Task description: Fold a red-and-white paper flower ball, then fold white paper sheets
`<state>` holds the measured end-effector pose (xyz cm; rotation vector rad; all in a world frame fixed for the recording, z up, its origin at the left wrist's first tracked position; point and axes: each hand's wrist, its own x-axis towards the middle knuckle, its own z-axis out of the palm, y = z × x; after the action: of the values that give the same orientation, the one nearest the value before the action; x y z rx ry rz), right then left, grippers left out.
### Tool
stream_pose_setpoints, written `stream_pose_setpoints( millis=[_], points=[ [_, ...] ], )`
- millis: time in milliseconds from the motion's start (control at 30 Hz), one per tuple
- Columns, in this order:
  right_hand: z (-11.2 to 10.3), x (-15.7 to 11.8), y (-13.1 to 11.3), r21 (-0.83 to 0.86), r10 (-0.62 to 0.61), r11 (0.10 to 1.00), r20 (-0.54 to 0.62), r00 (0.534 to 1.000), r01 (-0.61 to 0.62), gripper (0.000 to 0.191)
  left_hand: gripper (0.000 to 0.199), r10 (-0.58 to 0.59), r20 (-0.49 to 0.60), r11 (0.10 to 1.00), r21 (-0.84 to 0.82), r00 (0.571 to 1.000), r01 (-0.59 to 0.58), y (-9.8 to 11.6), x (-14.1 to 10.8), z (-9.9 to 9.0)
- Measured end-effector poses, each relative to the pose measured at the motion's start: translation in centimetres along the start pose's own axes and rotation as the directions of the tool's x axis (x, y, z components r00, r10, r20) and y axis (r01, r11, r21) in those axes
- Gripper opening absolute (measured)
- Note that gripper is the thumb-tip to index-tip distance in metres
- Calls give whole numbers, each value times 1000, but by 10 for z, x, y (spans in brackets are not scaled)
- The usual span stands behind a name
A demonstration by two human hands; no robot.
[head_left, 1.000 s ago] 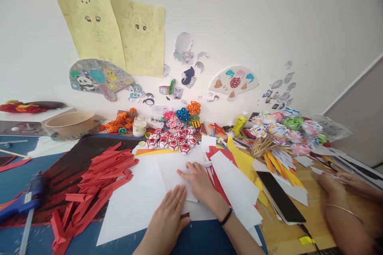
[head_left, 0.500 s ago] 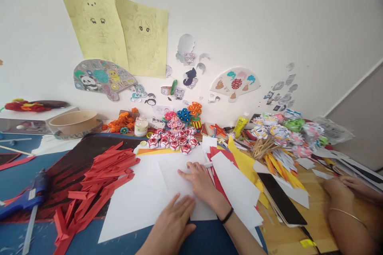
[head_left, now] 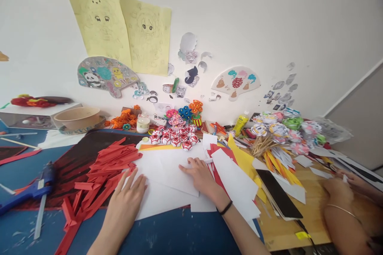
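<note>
White paper sheets [head_left: 161,199] lie overlapping in front of me on the blue mat. My left hand [head_left: 127,199] rests with spread fingers on the left part of the sheets, beside a pile of folded red paper strips [head_left: 112,159]. On the upper sheet lies my right hand [head_left: 199,177], its index finger stretched out to the left and the other fingers loosely bent. Just behind the sheets sit several red and white paper flowers [head_left: 176,138]. More white paper [head_left: 235,175] lies over red and yellow sheets at the right.
A blue glue gun [head_left: 38,187] lies at the left, a black phone [head_left: 279,193] at the right. Paper flowers on sticks [head_left: 278,129] stand behind it. Another person's hands [head_left: 344,185] are at the far right. A beige bowl [head_left: 77,117] sits back left.
My left hand has moved left, from beside my right hand to the left part of the sheets. The lower sheet has turned and shifted; my right hand stays almost in place.
</note>
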<state>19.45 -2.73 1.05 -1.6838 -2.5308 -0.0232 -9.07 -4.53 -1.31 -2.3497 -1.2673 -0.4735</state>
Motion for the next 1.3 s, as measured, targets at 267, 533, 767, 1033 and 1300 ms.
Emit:
stream_pose_setpoints(
  millis=[267,533,767,1033,1300],
  points=[
    [-7,2,-8,-51,-36,998,-69,997,32,63,19,432,27,901,-58,901,-430,44,55,1],
    [-1,-19,-36,137,-21,989,-281,959,62,44,21,663,-221,746,116,715,-656,36,49,14],
    [29,-40,-56,89,-81,986,-471,879,139,20,20,631,-207,770,47,747,-637,49,44,10],
    [33,-43,-42,74,-142,972,-564,813,221,29,22,600,-261,777,-35,756,-629,37,35,6],
    [30,-52,-27,296,-19,925,-589,808,237,31,35,453,-281,878,-21,846,-478,-51,-15,0]
  ],
)
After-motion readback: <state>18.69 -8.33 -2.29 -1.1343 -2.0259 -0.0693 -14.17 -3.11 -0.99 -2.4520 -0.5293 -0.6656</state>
